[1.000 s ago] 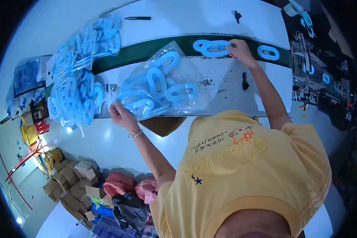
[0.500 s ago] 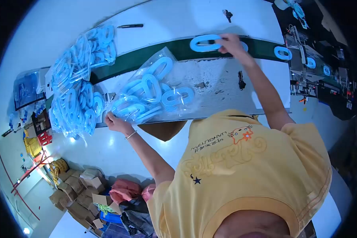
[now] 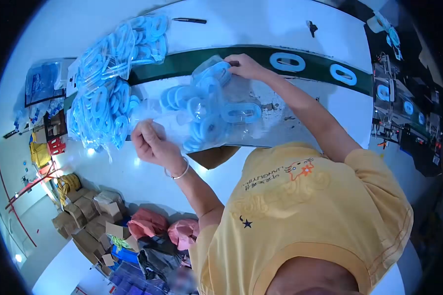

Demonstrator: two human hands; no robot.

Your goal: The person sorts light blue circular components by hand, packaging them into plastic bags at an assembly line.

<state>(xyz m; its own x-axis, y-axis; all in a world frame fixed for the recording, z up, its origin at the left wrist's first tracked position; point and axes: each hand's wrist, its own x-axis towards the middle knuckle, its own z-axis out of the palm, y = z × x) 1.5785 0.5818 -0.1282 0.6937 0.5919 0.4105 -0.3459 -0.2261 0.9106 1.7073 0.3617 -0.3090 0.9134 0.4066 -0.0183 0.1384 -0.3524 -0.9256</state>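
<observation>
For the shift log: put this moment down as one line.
left hand: grips bag edge | right hand: grips bag top | bag: clear, full of blue rings | belt: two loose rings

Factory assembly line, by every sign: long white bench (image 3: 261, 24) with a green belt (image 3: 182, 61) along it, identical blue rings (image 3: 287, 61) spaced out on the belt, clear bags (image 3: 108, 93) of the same rings heaped at the left, wired machinery (image 3: 403, 108) at the belt's end, cardboard boxes (image 3: 83, 216) piled on a floor (image 3: 39, 255) marked with red lines (image 3: 15, 209).
</observation>
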